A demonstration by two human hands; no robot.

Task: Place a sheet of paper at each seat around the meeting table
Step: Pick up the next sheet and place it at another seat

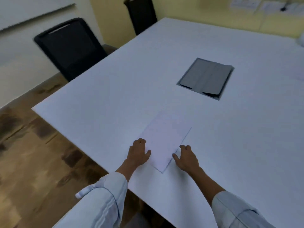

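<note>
A white sheet of paper [162,142] lies flat on the white meeting table [115,96], near its front edge. My left hand [138,153] rests at the sheet's left edge, thumb lying on the paper. My right hand [186,156] sits at the sheet's right edge, thumb touching it, the other fingers curled. Whether either hand pinches the paper or only rests against it is unclear. Another sheet [298,76] shows faintly at the table's far right edge.
A grey cable hatch [205,78] is set into the table's middle. Two black chairs [70,46] [141,14] stand along the table's left side. Wooden floor [29,153] lies to the left. Wall sockets [245,4] are at the back.
</note>
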